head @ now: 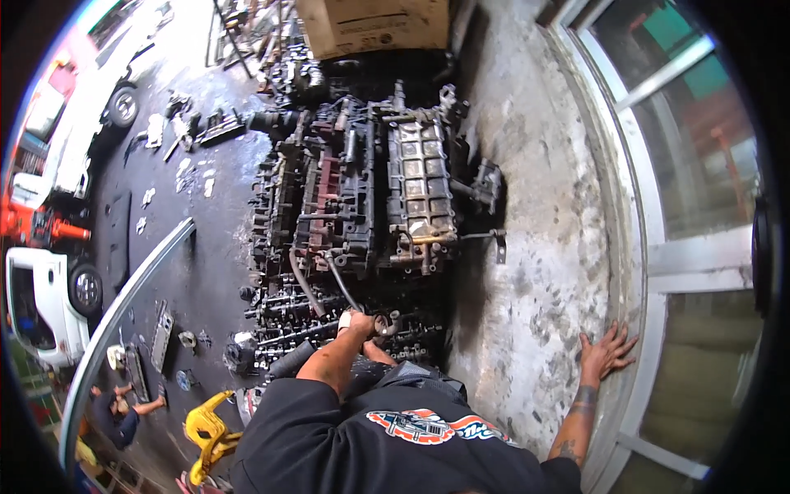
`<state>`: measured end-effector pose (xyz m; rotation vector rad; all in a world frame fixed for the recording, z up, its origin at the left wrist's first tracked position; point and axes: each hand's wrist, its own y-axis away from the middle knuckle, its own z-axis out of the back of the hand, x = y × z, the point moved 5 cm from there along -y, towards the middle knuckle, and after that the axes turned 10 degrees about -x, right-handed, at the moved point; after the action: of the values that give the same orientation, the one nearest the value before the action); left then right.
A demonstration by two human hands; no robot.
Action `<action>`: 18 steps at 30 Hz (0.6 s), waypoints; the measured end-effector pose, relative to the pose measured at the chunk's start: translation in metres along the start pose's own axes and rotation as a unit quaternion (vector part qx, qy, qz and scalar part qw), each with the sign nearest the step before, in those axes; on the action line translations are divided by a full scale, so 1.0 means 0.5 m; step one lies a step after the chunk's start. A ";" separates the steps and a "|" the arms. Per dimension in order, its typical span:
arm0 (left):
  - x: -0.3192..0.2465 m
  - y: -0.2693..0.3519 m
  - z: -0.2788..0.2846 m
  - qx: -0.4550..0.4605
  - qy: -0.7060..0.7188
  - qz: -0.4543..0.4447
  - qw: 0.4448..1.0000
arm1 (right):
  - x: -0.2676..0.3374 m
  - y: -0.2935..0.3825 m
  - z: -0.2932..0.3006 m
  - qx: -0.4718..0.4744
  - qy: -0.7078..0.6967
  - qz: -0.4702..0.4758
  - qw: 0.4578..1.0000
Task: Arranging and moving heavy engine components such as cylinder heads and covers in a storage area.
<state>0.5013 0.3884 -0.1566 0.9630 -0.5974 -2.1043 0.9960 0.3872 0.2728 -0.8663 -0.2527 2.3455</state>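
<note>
My left hand [358, 322], with a white wrapping at its edge, is closed at the lower end of a dark metal rod [344, 283]; its fingertips are hidden. The rod slants up to the near end of a greasy engine block [355, 191]. Beside that block lies a ribbed metal engine casting [419, 176] with a grid of square pockets. Below my left hand is a bare knee or leg, with dark engine parts [296, 321] packed around it. My right hand [608, 353] presses flat, fingers spread, on the concrete wall [531, 296] by the window frame [657, 321].
A cardboard box [379, 28] stands beyond the engines. On the left are a curved metal rail [129, 302], a yellow stand-like object [208, 432] and loose parts on the oily floor [213, 259]. Another person [120, 410] sits low near a white vehicle [40, 302].
</note>
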 end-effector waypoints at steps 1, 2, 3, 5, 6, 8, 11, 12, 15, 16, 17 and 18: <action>0.035 -0.033 0.015 -0.004 -0.014 -0.034 0.999 | 0.001 0.003 0.000 -0.001 -0.004 0.000 1.000; 0.023 -0.022 0.038 0.010 -0.034 -0.072 0.997 | -0.010 0.010 -0.006 0.001 0.009 -0.005 1.000; 0.016 -0.003 0.052 0.021 -0.041 -0.072 0.996 | -0.013 0.008 -0.010 -0.006 0.005 0.003 1.000; -0.002 0.013 0.099 0.123 0.004 -0.041 0.992 | -0.030 0.018 -0.011 -0.008 0.007 -0.007 1.000; -0.011 0.035 0.126 0.156 0.062 0.009 0.986 | -0.036 0.021 -0.012 -0.007 0.005 -0.007 1.000; 0.008 0.040 0.165 0.145 0.066 0.045 0.986 | -0.018 0.010 -0.001 -0.018 0.003 -0.008 1.000; 0.052 0.042 0.223 0.144 0.106 -0.028 0.984 | -0.002 0.005 0.029 -0.017 0.000 -0.009 1.000; 0.101 0.011 0.236 0.049 0.054 -0.106 0.992 | -0.004 0.002 0.023 -0.018 -0.004 -0.004 1.000; 0.097 0.064 0.331 0.026 0.027 -0.078 0.996 | -0.030 0.009 -0.032 -0.059 -0.007 -0.025 0.998; 0.102 0.080 0.370 0.015 0.027 -0.069 0.997 | -0.030 0.005 -0.036 -0.123 -0.053 -0.037 0.990; 0.153 0.060 0.396 -0.017 0.044 -0.044 0.998 | -0.027 -0.002 -0.035 -0.186 -0.103 -0.045 0.976; 0.212 0.046 0.412 -0.044 0.059 -0.017 0.997 | -0.023 -0.012 -0.045 -0.184 -0.101 -0.036 0.977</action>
<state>0.3022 0.3137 -0.0626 1.0456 -0.4271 -2.0685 1.0203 0.3843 0.2638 -0.7679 -0.8101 2.3557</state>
